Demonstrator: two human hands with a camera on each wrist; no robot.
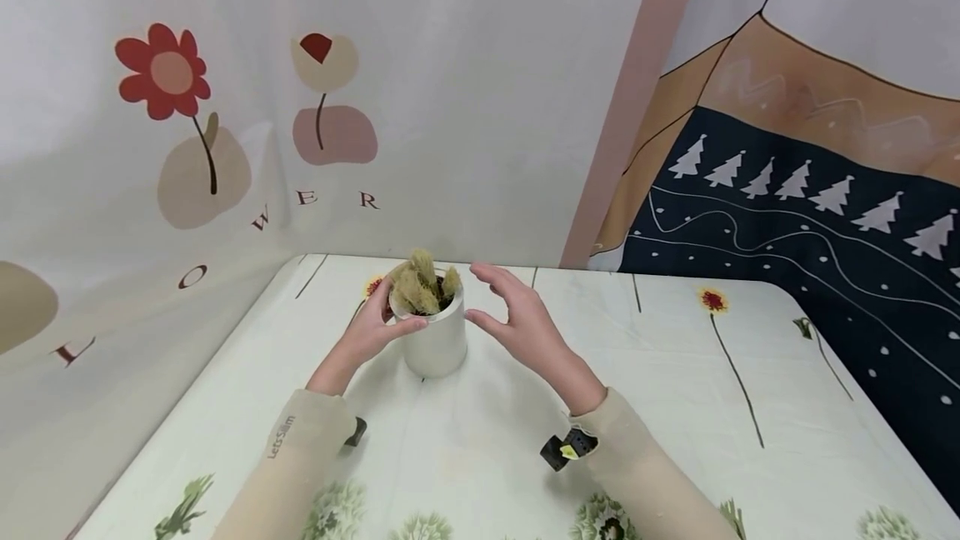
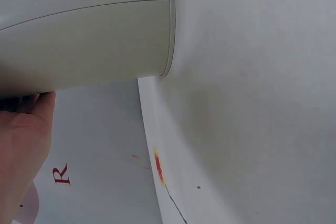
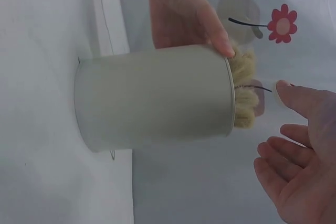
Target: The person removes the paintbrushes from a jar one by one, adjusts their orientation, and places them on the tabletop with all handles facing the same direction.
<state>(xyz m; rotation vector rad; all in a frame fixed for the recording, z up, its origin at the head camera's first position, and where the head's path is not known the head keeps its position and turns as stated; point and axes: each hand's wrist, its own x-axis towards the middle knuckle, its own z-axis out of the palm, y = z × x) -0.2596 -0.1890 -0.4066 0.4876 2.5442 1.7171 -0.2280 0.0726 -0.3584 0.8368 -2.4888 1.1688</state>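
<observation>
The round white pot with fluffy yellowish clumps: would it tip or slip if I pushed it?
The smooth white cylindrical pot might tip if pushed high, since it's taller than wide. Its plain, ridgeless side could feel slippery. The fluffy yellowish clumps would probably squash, as they look soft and tufted.

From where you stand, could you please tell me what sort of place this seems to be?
Probably an indoor work corner draped in fabric, though the wider room is unseen: a flower-print tablecloth, a pale flower-print curtain and a curtain printed with white fir trees suggest it.
</observation>
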